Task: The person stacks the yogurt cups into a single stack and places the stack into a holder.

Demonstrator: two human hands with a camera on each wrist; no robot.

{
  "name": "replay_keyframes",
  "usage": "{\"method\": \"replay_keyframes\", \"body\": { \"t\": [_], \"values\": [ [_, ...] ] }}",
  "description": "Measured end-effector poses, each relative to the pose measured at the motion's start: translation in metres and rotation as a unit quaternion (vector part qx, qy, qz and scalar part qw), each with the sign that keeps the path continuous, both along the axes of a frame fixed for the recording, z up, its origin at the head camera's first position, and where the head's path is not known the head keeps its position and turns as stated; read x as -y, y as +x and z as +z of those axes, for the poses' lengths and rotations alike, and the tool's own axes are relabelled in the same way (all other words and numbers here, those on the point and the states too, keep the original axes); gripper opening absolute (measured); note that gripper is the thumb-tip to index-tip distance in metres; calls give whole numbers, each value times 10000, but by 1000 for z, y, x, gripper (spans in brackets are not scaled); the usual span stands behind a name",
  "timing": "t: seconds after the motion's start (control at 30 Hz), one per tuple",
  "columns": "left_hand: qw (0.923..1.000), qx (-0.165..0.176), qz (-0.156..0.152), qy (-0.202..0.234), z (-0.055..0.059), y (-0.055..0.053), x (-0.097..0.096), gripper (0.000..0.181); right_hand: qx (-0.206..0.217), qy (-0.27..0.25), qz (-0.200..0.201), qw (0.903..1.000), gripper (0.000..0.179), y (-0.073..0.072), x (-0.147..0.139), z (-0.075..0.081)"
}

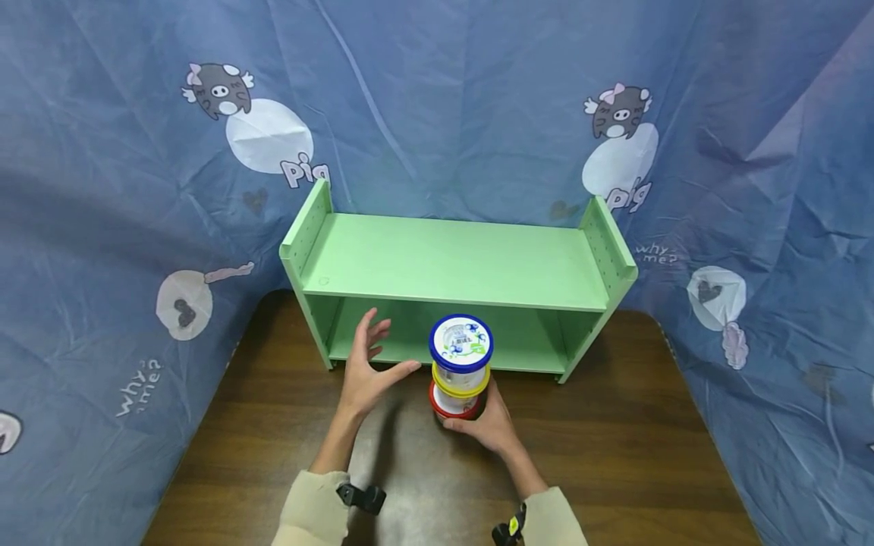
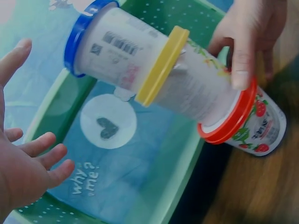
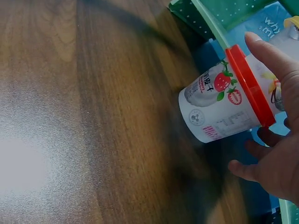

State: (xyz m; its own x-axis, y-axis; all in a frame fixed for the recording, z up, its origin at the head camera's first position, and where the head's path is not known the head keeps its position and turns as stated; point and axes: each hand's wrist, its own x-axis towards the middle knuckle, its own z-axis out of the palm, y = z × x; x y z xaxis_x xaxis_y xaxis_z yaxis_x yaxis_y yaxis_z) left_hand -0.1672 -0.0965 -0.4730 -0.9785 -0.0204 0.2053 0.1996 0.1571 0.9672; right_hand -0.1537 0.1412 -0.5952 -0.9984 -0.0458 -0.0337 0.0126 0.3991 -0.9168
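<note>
Three round tubs stand stacked upright on the table. A blue-lidded tub is on top, a yellow-lidded tub in the middle, and a red-lidded tub with strawberry print at the bottom. From the right side, my right hand holds the middle tub low down, thumb in front by the red lid and index finger behind. Its lower fingers are spread below the red lid in the right wrist view. To the left of the stack, my left hand has its fingers spread, apart from the tubs and holding nothing.
Just behind the stack is a light green two-level shelf with raised side panels. Both stand on a brown wooden table. A blue printed cloth hangs behind and along both sides.
</note>
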Motion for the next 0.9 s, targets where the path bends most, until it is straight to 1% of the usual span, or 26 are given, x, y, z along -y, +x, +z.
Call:
{"method": "replay_keyframes", "body": {
  "t": [0.17, 0.33, 0.53, 0.77, 0.9],
  "values": [
    [9993, -152, 328, 14, 8, 2, 10, 100, 11, -72, 47, 10000, 115, -1, 2, -2],
    [9975, -303, 637, 80, 15, 0, 22, 97, -8, -9, -16, 10000, 111, -1, 2, -6],
    [9938, -313, 1054, 149, 20, -2, 39, 95, 92, 121, -96, 9998, 109, -2, 3, -13],
    [9842, -271, 1728, 281, 26, -5, 59, 90, 104, 188, -172, 9996, 108, -3, 5, -17],
    [9759, -394, 2106, 412, 25, -8, 68, 88, 48, 172, -229, 9996, 105, -2, 5, -18]
  ]
}}
